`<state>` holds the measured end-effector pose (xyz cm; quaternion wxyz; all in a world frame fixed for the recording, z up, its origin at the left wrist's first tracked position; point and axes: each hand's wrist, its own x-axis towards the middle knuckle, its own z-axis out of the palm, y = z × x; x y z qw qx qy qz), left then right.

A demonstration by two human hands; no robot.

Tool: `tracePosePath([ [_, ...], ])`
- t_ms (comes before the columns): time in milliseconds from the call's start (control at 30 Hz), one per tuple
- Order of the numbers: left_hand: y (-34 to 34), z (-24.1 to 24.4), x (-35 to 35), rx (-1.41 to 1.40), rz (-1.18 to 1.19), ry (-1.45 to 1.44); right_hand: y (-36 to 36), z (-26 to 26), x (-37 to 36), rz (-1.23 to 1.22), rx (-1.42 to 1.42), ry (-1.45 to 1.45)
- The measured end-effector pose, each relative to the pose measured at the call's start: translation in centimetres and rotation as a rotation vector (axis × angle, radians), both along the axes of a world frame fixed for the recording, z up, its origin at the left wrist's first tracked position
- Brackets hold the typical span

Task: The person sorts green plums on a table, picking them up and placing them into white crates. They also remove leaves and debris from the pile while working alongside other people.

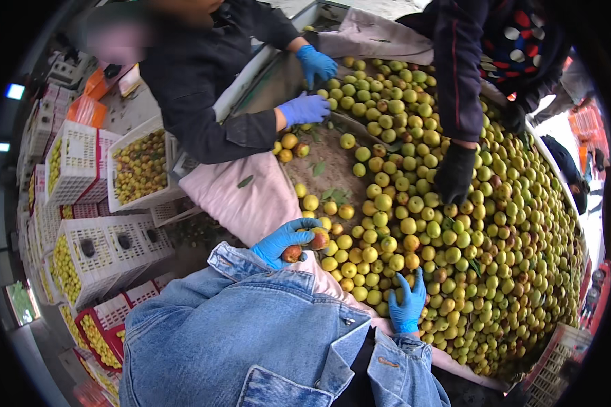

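Observation:
My left hand (279, 245), in a blue glove, holds two reddish-brown jujubes: one jujube (292, 253) low in the palm and another jujube (320, 238) at the thumb and fingertips. It is above the pink padded cloth edge (249, 198) of the sorting table. My right hand (408, 304), also gloved in blue, rests at the near edge of a wide heap of yellow-green jujubes (448, 259). Its fingers are spread among the fruit, with nothing visibly gripped. Small yellow jujubes (369, 254) lie between my two hands.
Across the table, one person's gloved hands, blue (316, 63) and violet (305, 108), touch fruit. Another person's black-gloved hand (455, 173) reaches into the heap. White plastic crates (114, 244) of jujubes are stacked at left; a brown-red jujube group (287, 147) lies near the padding.

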<state>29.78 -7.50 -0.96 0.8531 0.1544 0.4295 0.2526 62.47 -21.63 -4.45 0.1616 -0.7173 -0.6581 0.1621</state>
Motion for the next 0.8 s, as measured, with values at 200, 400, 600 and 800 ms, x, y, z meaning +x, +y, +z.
tracePosePath([
  [200,-3.6,-4.2,-24.1,0.04,1.185,-0.184,-0.4,-0.1,0.1,0.032,-0.088,-0.018],
  [400,2.4,2.8,-29.5,0.328,1.307,0.506,-0.2,0.7,-0.1,0.067,-0.122,-0.221],
  [600,5.3,-2.5,-9.6,1.038,0.355,0.894,0.5,0.8,-0.1,0.07,-0.133,-0.215],
  [800,5.3,-6.3,8.5,1.494,-0.929,1.051,0.9,-0.3,0.9,0.053,-0.073,-0.182],
])
